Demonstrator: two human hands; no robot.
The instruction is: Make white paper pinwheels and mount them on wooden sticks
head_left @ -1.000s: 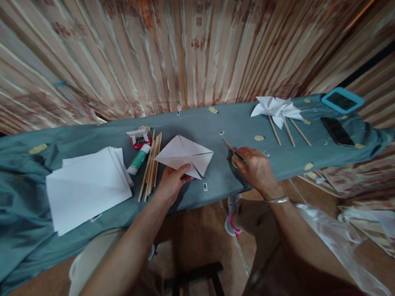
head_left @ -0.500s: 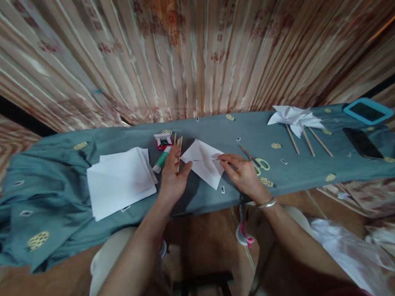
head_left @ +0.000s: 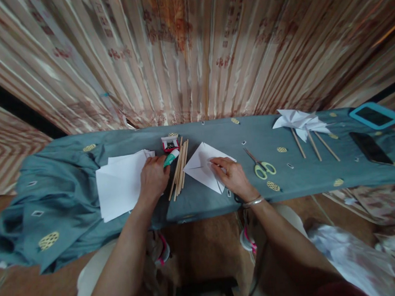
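The left hand (head_left: 154, 176) is closed around the lower part of a green and white glue stick (head_left: 171, 158), whose white end shows beyond the fingers. This hand is placed at the right edge of a stack of white paper sheets (head_left: 120, 183). The right hand (head_left: 230, 175), with a silver bracelet (head_left: 253, 202) at its wrist, has the thumb and the fingers narrow together, and they touch a white square paper with cut lines (head_left: 201, 159). I cannot tell whether they pinch the paper or only press on it. This paper lies like a diamond near the middle of the table (head_left: 213, 131), which is covered by a grey-green cloth.

Between the glue stick and the square paper there is a bundle of thin wooden sticks (head_left: 181, 167). Just behind the glue stick stands a small open red and white box (head_left: 170, 143), with dark small pieces inside. To the right of the right hand lie scissors with yellow-green handles (head_left: 261, 168). Farther to the right are white paper pinwheels on wooden sticks (head_left: 300, 121), then a black phone (head_left: 370, 147) and a device with a blue frame (head_left: 375, 115).
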